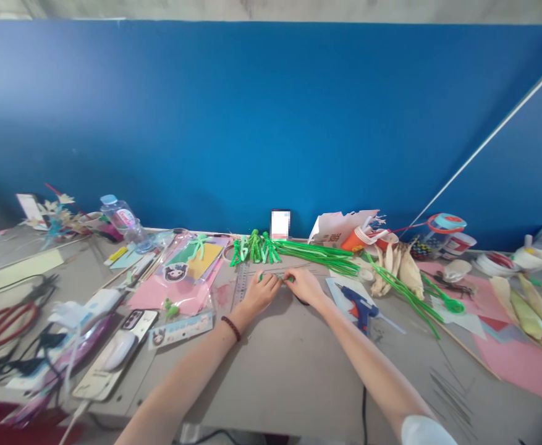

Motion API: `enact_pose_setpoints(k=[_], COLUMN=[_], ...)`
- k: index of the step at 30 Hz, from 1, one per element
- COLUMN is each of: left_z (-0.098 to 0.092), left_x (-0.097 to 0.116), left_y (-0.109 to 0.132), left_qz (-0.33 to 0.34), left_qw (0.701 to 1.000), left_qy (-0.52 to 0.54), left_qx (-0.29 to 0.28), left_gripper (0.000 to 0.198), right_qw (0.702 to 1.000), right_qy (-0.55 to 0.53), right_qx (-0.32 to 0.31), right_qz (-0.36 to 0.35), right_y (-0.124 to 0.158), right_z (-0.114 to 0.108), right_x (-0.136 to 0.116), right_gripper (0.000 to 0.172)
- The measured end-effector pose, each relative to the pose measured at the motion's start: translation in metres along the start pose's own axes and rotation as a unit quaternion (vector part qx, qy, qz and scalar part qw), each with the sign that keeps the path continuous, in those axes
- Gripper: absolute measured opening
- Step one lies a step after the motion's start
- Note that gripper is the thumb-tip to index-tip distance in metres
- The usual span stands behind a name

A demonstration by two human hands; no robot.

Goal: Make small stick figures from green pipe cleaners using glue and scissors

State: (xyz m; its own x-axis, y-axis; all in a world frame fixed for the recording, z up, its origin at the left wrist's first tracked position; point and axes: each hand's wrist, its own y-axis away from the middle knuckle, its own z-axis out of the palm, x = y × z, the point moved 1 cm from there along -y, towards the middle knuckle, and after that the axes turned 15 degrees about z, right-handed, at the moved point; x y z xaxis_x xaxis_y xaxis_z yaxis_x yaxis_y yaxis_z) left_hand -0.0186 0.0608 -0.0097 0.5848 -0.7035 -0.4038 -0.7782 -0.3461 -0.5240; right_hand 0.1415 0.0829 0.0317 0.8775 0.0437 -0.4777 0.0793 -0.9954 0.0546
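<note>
Over the middle of the grey table, my left hand and my right hand meet almost fingertip to fingertip. Both are closed in a pinch on a short green pipe cleaner, mostly covered by the fingers. Just beyond them, several twisted green pipe-cleaner figures stand at the wall beside a bundle of long green pipe cleaners. A ruler lies to the left of my left hand. Right of my right forearm is a blue glue gun on pale paper.
A phone with a lit screen leans on the blue partition. To the left are a plastic bag of coloured paper, a bottle, a phone under a mouse and red-handled scissors. Dried husks and pink paper lie right.
</note>
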Motion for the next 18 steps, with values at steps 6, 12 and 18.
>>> enact_pose_setpoints(k=[6, 12, 18], left_z=[0.0, 0.001, -0.014], left_x=[0.001, 0.001, -0.01], left_y=[0.001, 0.003, 0.013], left_qz=[-0.015, -0.04, -0.123], left_qw=[0.999, 0.999, 0.988], left_qy=[0.029, 0.016, 0.045], left_qx=[-0.02, 0.0, 0.081], left_gripper=[0.025, 0.025, 0.022], right_qw=[0.997, 0.994, 0.999], right_qy=[-0.004, -0.039, -0.033], right_qx=[-0.066, -0.09, -0.021], right_qz=[-0.042, -0.046, 0.007], right_y=[-0.001, -0.009, -0.029], right_z=[-0.002, -0.017, -0.029], right_x=[0.007, 0.017, 0.035], right_gripper=[0.019, 0.022, 0.018])
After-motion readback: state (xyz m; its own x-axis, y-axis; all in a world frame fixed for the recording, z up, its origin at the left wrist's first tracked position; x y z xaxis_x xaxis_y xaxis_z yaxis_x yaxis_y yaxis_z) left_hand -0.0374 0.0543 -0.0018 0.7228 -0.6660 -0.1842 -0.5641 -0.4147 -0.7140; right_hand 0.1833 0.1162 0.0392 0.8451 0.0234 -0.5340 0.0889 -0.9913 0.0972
